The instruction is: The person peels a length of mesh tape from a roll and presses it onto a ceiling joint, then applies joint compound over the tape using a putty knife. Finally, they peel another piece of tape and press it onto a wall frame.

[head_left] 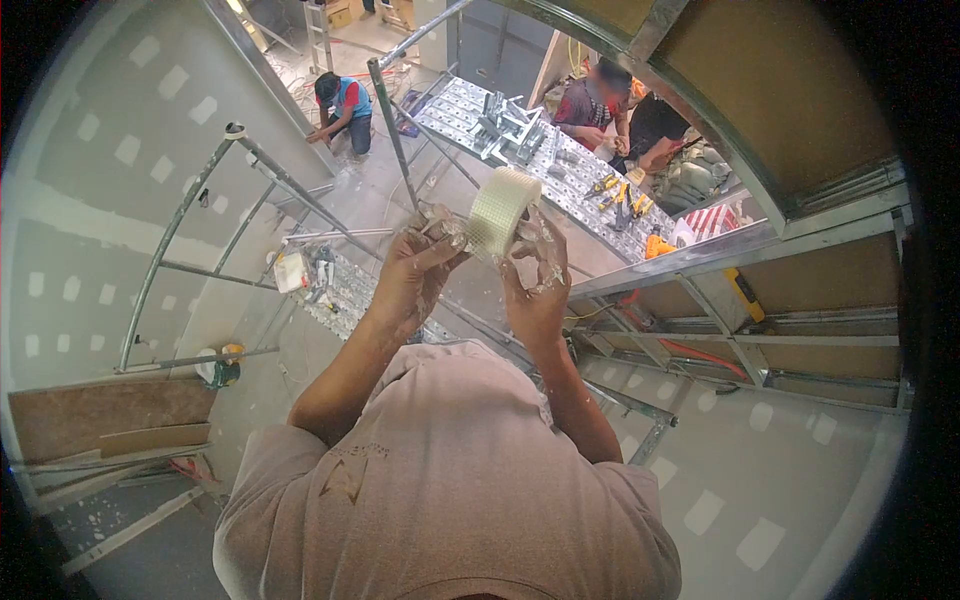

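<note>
A roll of white mesh joint tape [502,208] is held up in front of me between both hands. My left hand [412,270] pinches the roll's left side, near what looks like the loose tape end. My right hand [535,285], smeared with white plaster, grips the roll's lower right edge. Both forearms rise from my pinkish shirt [450,480].
I stand high on a scaffold [200,200] with metal rails. A perforated metal platform [560,160] carries brackets and yellow tools. Taped drywall [90,200] is at left and metal ceiling framing [760,240] at right. One person crouches on the floor [342,110]; two others stand beside the platform [620,115].
</note>
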### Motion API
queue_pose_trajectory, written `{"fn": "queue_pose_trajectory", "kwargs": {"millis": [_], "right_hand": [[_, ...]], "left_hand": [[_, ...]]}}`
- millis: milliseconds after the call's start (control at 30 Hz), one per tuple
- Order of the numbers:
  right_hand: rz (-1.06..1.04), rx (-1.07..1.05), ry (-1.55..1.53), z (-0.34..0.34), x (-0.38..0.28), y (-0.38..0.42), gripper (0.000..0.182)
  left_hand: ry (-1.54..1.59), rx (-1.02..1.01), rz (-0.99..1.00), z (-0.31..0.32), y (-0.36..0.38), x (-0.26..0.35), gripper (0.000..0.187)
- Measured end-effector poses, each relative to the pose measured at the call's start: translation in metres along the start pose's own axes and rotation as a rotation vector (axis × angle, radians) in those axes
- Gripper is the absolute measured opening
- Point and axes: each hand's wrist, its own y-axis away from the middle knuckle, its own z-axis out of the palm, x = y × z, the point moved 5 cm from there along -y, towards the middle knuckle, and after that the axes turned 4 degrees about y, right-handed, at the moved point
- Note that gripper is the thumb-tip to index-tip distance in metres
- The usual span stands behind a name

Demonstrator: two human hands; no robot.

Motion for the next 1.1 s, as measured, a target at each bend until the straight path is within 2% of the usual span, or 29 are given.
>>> {"fn": "queue_pose_trajectory", "kwargs": {"millis": [333,633,700,833,900,933,1000,1100], "right_hand": [[0.043,-0.014,-0.008,0.001,0.003,0.001,0.073],[-0.018,0.008,0.013,0.001,0.003,-0.001,0.07],[0.046,-0.002,-0.021,0.001,0.003,-0.002,0.068],[0.033,-0.019,-0.01,-0.002,-0.003,-0.003,0.066],[0.101,-0.049,-0.017,-0.004,-0.003,-0.001,0.065],[0.102,-0.048,-0.016,-0.006,-0.003,-0.002,0.065],[0.085,-0.079,-0.048,-0.008,-0.005,-0.004,0.066],[0.141,-0.109,-0.095,-0.011,-0.019,-0.008,0.064]], "left_hand": [[0.014,0.02,-0.018,0.003,0.002,0.001,0.046],[0.054,0.036,-0.036,0.0,0.001,0.001,0.052],[0.067,0.024,-0.046,-0.001,0.0,0.0,0.053],[0.149,-0.018,-0.038,0.009,-0.001,0.005,0.048],[-0.004,-0.008,0.009,0.019,0.0,0.013,0.062],[-0.004,-0.008,0.008,0.022,0.0,0.014,0.062],[-0.237,-0.109,0.164,0.032,0.001,0.023,0.073],[-0.34,-0.107,0.224,0.037,-0.001,0.029,0.073]]}}
